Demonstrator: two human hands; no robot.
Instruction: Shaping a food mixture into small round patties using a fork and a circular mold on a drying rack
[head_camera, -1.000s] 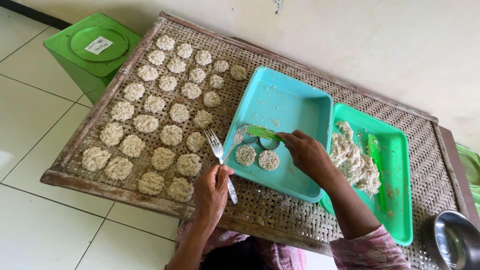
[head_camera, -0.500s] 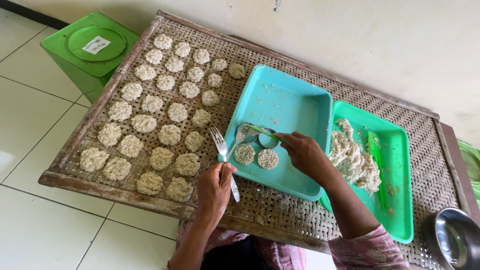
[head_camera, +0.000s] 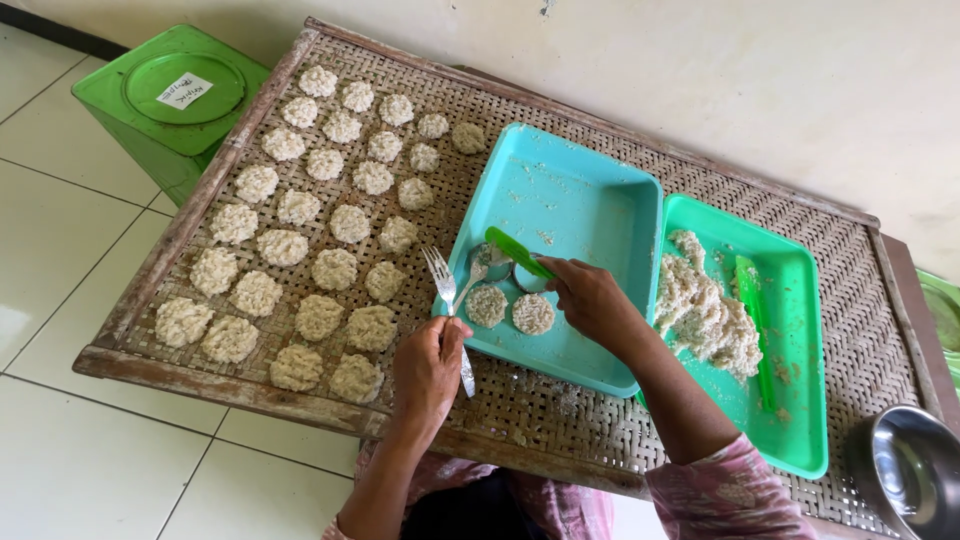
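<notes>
Your right hand (head_camera: 588, 298) has barely shifted since the earlier frame, and your left hand (head_camera: 430, 365) has stayed low at the near edge of the woven bamboo rack (head_camera: 620, 440). Your left fingers are curled around a metal fork (head_camera: 447, 295), its tines pointing away from you over the corner of the turquoise tray (head_camera: 590, 205). Your right fingers pinch a green spatula (head_camera: 518, 252) above a small round mould (head_camera: 527, 277) inside that tray. Two round rice patties (head_camera: 510, 308) lie just beside it. Rows of patties (head_camera: 320, 235) dry on the rack to your left; a green tray (head_camera: 800, 300) of loose rice (head_camera: 705, 315) sits to your right.
</notes>
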